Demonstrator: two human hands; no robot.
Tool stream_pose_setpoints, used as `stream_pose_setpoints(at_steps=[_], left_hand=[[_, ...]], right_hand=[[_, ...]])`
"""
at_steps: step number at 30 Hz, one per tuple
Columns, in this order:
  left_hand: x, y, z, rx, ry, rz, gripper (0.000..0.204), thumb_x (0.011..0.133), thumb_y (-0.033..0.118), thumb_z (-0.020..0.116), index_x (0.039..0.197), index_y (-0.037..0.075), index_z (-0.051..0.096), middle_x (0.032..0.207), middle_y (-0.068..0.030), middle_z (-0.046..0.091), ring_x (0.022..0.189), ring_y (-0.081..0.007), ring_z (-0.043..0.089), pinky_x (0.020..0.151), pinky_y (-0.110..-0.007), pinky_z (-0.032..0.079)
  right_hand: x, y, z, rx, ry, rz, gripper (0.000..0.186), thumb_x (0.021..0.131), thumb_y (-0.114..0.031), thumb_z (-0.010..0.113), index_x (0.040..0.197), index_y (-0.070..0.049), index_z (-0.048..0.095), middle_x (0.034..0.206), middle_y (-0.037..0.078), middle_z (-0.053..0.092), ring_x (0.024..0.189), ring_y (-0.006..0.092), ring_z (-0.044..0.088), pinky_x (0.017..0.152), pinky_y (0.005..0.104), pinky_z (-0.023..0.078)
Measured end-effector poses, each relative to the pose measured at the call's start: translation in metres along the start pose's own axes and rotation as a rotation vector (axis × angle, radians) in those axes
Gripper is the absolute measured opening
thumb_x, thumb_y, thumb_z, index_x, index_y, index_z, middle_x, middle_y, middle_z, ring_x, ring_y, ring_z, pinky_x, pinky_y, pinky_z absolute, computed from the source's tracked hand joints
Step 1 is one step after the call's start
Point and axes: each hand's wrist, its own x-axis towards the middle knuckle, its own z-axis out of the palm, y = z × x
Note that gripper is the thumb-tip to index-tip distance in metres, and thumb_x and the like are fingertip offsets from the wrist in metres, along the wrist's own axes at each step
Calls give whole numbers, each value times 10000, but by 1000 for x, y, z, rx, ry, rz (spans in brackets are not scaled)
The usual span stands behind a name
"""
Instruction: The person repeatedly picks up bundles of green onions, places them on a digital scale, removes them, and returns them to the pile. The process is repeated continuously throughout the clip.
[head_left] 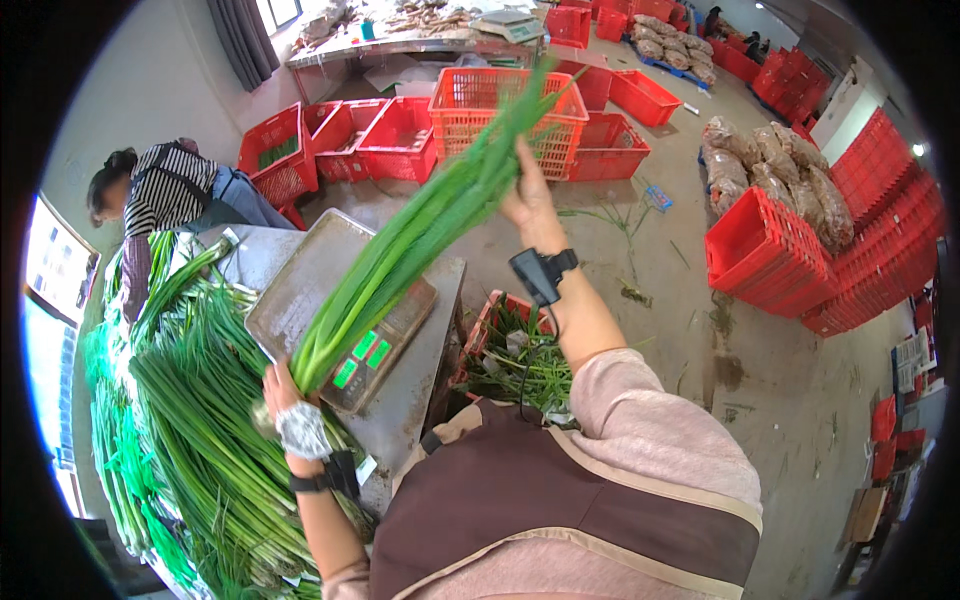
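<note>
A long bundle of green onions [420,235] slants across the middle, held up over a metal platform scale [310,265] with lit green displays. My left hand [283,392] is closed around its lower end, near the scale's display side. Up and to the right, my right hand [528,195] is wrapped around the leafy part; the tips beyond it are smeared by motion. Loose green onions [215,390] lie in a big heap on the table left of the scale, close to my left forearm. Part of the scale is hidden behind the bundle.
A co-worker in a striped top [175,185] bends over the heap at the left. Beyond the table stand red crates [400,140] and an orange crate [470,100]. A crate of leafy trimmings [515,350] sits beside the table. Crate stacks [770,240] and filled sacks [775,165] stand right.
</note>
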Motion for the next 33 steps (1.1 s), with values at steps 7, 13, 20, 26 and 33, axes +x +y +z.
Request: stream_pose_setpoints(at_steps=[7,13,20,26,33], left_hand=[[98,-46,64,217,43,188,254,797,90,503,1048,81,539,1022,-124,571,993,-306,542,871,-413,408],[115,-90,120,402,-398,-56,376,869,131,452,1244,125,479,1304,-88,506,1298,-259,406,1083,-541,270],[36,-100,64,-266,256,-156,464,842,11,573,1294,36,471,1214,-165,558,1107,-258,547,926,-363,443],[-64,-75,-3,-610,375,-740,187,944,175,569,940,2,640,744,13,576,646,-41,456,575,-199,354],[-94,-65,-24,-500,607,-873,448,918,266,618,587,96,369,568,67,320,550,-43,237,499,-250,192]], right_hand=[[16,3,-106,18,210,78,365,873,-383,636,1020,-53,578,1066,146,615,1005,319,571,944,480,452],[10,13,-150,51,407,285,395,933,-409,540,1112,-57,549,1131,131,593,1064,290,540,1000,464,393],[-111,-38,-272,19,908,63,439,906,-424,566,1111,-43,489,1182,151,552,1043,278,540,957,486,409],[-204,-60,-339,158,1108,175,270,899,-244,461,728,-60,562,696,82,620,669,248,580,683,413,487],[-93,-18,-184,-847,761,-262,113,895,-127,557,882,-24,600,705,39,593,616,133,537,598,261,458]])
